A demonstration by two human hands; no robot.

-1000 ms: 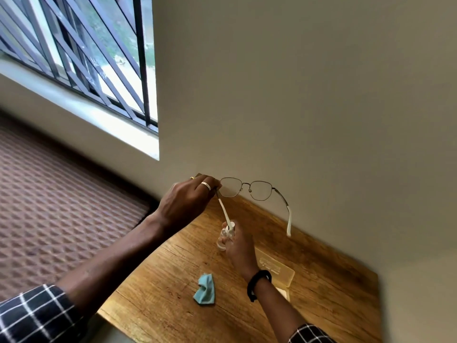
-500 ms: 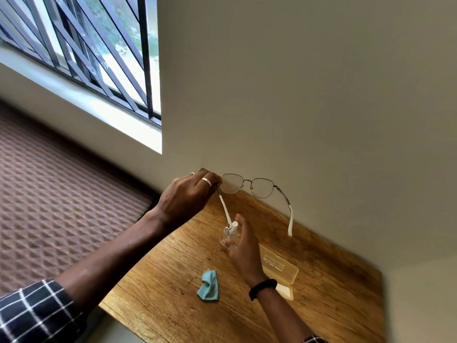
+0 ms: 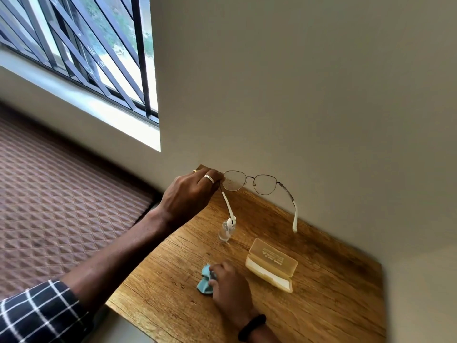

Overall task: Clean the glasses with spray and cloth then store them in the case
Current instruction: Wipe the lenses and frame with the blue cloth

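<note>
Fingers [image 3: 214, 179] of the left hand [image 3: 190, 194] pinch the glasses [image 3: 233, 180] at a frame corner, holding them in the air beyond the open case [image 3: 272, 267]. The right hand [image 3: 230, 285] curls its fingers on the blue cloth [image 3: 204, 280] lying on the desk [image 3: 321, 305] beside the case. The thin wire frame looks light and bendable; gripping the rim, never the lenses, seems safest.
</note>
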